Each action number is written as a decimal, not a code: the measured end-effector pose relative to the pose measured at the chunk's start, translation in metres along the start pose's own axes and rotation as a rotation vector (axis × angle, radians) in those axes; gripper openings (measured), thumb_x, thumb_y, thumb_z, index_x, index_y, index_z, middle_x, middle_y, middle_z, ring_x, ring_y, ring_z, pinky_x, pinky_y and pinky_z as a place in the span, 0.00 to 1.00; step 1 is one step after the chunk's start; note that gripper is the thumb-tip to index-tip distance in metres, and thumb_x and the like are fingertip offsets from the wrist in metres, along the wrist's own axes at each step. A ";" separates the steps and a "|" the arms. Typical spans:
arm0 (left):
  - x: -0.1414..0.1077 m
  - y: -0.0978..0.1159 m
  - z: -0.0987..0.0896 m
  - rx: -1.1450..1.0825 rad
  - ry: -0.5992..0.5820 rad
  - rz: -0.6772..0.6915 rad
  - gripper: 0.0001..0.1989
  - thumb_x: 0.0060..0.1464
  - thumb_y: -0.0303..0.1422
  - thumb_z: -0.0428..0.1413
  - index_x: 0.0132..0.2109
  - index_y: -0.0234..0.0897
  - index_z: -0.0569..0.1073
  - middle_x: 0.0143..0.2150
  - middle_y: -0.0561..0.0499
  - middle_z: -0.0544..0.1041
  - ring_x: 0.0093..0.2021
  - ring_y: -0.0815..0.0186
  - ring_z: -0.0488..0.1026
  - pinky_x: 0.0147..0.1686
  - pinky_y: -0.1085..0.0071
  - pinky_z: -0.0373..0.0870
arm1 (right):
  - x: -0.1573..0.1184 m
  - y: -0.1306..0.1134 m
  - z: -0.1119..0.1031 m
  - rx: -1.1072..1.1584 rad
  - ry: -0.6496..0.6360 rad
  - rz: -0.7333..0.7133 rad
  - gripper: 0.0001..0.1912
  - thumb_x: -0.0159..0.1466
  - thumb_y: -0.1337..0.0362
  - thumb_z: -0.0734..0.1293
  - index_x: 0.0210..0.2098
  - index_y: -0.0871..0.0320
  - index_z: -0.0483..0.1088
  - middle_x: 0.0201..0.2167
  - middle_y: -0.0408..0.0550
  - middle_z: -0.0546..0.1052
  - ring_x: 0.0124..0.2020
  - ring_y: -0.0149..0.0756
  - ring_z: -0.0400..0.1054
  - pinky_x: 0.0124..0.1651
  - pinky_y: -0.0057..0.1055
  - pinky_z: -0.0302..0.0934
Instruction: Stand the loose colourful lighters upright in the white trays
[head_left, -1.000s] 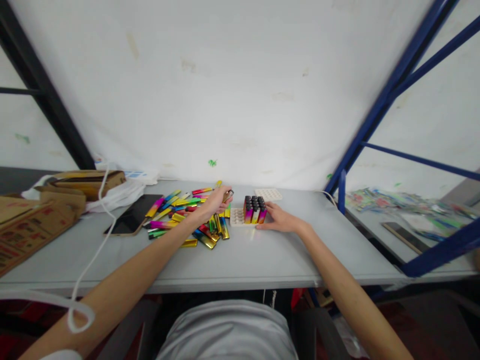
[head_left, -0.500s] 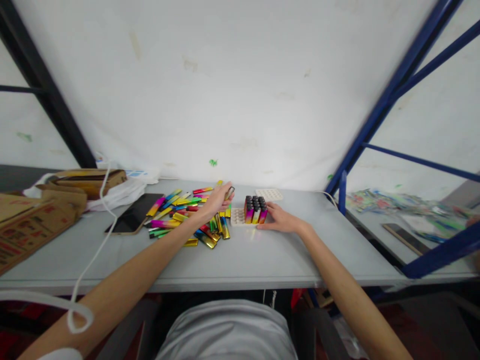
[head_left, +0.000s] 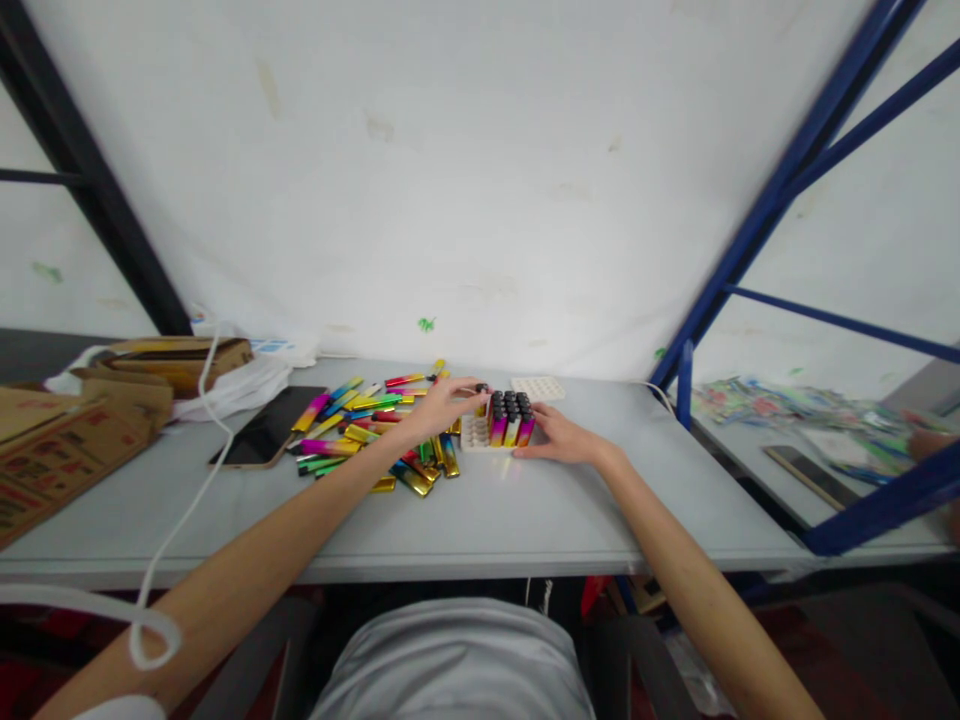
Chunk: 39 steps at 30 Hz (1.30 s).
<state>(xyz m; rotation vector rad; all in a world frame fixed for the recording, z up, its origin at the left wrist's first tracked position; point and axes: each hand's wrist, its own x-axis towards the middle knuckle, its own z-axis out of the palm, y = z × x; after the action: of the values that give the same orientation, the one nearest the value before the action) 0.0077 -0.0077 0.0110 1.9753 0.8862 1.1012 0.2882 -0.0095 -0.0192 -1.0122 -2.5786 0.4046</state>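
My left hand (head_left: pixel 448 403) pinches a lighter with a black top (head_left: pixel 481 389) over the back left of a white tray with round holes (head_left: pixel 475 434). Upright lighters with black tops (head_left: pixel 511 418) fill the right part of that tray in rows, coloured magenta, yellow and white. My right hand (head_left: pixel 559 436) rests at the tray's right side, fingers apart, touching the outer lighters and the table. Left of the tray lies a loose pile of shiny lighters (head_left: pixel 360 434) in gold, green, red, blue and magenta, partly covered by my left forearm.
A second white holed tray (head_left: pixel 538 388) lies behind. A dark phone (head_left: pixel 274 428), a white cable (head_left: pixel 196 488) and cardboard boxes (head_left: pixel 82 440) are at the left. Beyond the blue frame (head_left: pixel 750 240), a person's hand (head_left: pixel 930 443) is near colourful packets (head_left: pixel 810 425) and another phone (head_left: pixel 810 478).
My left hand has moved right, from over the pile to the tray, carrying the lighter, which now looks upright. My right hand has stayed in place. At the far right, a person's hand shows more.
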 end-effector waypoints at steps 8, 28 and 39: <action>-0.003 -0.013 0.000 0.091 0.006 -0.075 0.26 0.59 0.47 0.59 0.56 0.34 0.78 0.44 0.43 0.85 0.46 0.51 0.82 0.49 0.57 0.77 | 0.001 0.002 0.002 0.003 0.000 -0.006 0.44 0.61 0.35 0.69 0.64 0.61 0.67 0.65 0.63 0.66 0.65 0.57 0.62 0.70 0.55 0.55; 0.002 -0.012 0.000 0.473 -0.082 -0.010 0.14 0.62 0.41 0.53 0.45 0.35 0.76 0.41 0.42 0.84 0.44 0.53 0.81 0.47 0.61 0.74 | 0.000 -0.001 -0.001 0.002 -0.012 0.006 0.44 0.62 0.35 0.68 0.65 0.62 0.66 0.65 0.64 0.66 0.65 0.58 0.62 0.70 0.55 0.55; 0.003 -0.009 -0.028 0.694 0.024 -0.082 0.21 0.62 0.34 0.47 0.54 0.34 0.79 0.51 0.44 0.82 0.51 0.57 0.78 0.56 0.64 0.70 | 0.000 -0.001 0.000 -0.045 -0.034 0.032 0.45 0.63 0.35 0.67 0.66 0.63 0.66 0.66 0.65 0.65 0.66 0.58 0.61 0.71 0.54 0.54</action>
<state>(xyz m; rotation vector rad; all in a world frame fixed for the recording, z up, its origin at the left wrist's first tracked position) -0.0182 0.0061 0.0160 2.4383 1.4957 0.8297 0.2881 -0.0103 -0.0190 -1.0722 -2.6154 0.3766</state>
